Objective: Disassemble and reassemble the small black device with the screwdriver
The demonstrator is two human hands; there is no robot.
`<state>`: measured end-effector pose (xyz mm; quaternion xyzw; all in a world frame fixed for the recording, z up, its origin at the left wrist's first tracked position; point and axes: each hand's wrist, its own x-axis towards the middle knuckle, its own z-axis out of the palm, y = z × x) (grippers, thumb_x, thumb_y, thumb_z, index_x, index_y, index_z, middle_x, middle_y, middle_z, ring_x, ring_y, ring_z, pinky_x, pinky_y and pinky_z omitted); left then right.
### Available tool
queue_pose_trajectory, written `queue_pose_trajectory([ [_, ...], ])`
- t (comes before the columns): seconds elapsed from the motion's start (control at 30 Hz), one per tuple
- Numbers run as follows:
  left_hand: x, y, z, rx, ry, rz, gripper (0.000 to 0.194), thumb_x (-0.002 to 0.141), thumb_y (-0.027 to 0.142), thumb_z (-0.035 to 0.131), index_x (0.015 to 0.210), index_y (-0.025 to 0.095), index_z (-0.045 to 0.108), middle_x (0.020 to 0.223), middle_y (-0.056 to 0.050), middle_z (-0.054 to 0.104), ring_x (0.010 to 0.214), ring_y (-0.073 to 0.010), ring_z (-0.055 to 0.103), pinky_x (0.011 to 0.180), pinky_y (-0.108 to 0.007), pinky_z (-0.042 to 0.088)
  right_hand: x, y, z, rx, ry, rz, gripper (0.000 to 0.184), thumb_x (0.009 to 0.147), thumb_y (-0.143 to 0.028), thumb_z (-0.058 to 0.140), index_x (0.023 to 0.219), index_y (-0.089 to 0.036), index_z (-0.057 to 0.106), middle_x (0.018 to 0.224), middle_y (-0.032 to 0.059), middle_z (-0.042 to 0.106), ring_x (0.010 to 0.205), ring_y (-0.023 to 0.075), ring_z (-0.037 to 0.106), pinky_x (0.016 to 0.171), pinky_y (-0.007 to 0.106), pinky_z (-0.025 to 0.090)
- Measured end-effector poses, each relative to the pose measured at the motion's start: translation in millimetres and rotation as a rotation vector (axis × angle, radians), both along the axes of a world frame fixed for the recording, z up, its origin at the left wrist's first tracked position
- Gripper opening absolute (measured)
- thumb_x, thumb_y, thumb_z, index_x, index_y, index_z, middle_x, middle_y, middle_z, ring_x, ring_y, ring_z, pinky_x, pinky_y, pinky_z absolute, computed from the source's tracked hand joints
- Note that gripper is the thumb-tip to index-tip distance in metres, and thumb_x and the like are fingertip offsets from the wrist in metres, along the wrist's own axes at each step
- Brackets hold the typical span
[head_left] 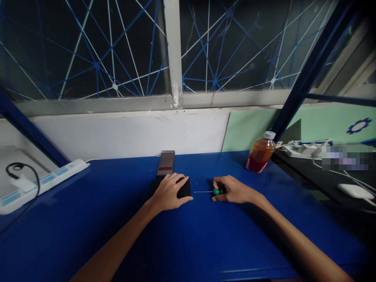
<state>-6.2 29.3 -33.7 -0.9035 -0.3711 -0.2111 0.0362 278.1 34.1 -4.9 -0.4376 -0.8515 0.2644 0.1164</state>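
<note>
Plainly, the person's right hand (pixel 230 189), curled round a green-handled, thin-shafted metal screwdriver (pixel 217 192), points it left toward the flat black rectangular block (pixel 184 189) (tip just apart) under the spread left hand (pixel 169 192).

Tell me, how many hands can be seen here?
2: the left hand lies over a black object, and the right hand curls around the green handle of a screwdriver. Neither hand is hidden.
</note>
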Motion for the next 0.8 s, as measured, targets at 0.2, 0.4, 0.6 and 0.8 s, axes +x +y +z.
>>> queue_pose_trajectory([
  [0.2, 0.6, 0.5, 0.6, 0.003, 0.011, 0.006, 0.063, 0.084, 0.058, 0.059, 0.129, 0.015, 0.054, 0.123, -0.017, 0.061, 0.110, -0.0327, 0.057, 0.087, -0.049, 0.047, 3.3, -2.4, 7.4, 0.004, 0.067, 0.027, 0.028, 0.085, -0.047, 0.060, 0.086, -0.020, 0.054, 0.065, -0.0033, 0.054, 0.056, 0.0108, 0.044, 0.053, 0.024, 0.030],
  [0.4, -0.3, 0.4, -0.9, 0.007, -0.003, -0.003, 0.062, 0.084, 0.058, 0.058, 0.131, 0.018, 0.053, 0.123, -0.015, 0.061, 0.109, -0.0326, 0.057, 0.087, -0.049, 0.047, 7.5, 1.9, 4.4, -0.004, 0.035, 0.041, 0.031, 0.079, -0.047, 0.068, 0.082, -0.018, 0.060, 0.069, -0.0008, 0.057, 0.059, 0.0116, 0.046, 0.054, 0.025, 0.031],
  [0.6, 0.0, 0.1, 0.4, -0.002, -0.003, -0.007, 0.062, 0.084, 0.057, 0.058, 0.131, 0.017, 0.053, 0.123, -0.016, 0.061, 0.109, -0.0327, 0.057, 0.087, -0.049, 0.046, 2.7, -0.3, 3.0, 0.013, 0.000, -0.001, 0.030, 0.074, -0.040, 0.073, 0.082, -0.021, 0.051, 0.064, -0.0050, 0.052, 0.058, 0.0110, 0.043, 0.054, 0.024, 0.028],
  [0.8, 1.1, -0.8, 1.9, -0.003, 0.000, 0.000, 0.062, 0.084, 0.057, 0.059, 0.130, 0.017, 0.054, 0.123, -0.016, 0.061, 0.109, -0.0331, 0.057, 0.088, -0.050, 0.047, 3.4, -2.6, 9.3, 0.030, 0.042, 0.025, 0.031, 0.086, -0.050, 0.059, 0.086, -0.020, 0.054, 0.066, -0.0028, 0.054, 0.058, 0.0116, 0.044, 0.054, 0.025, 0.029],
])
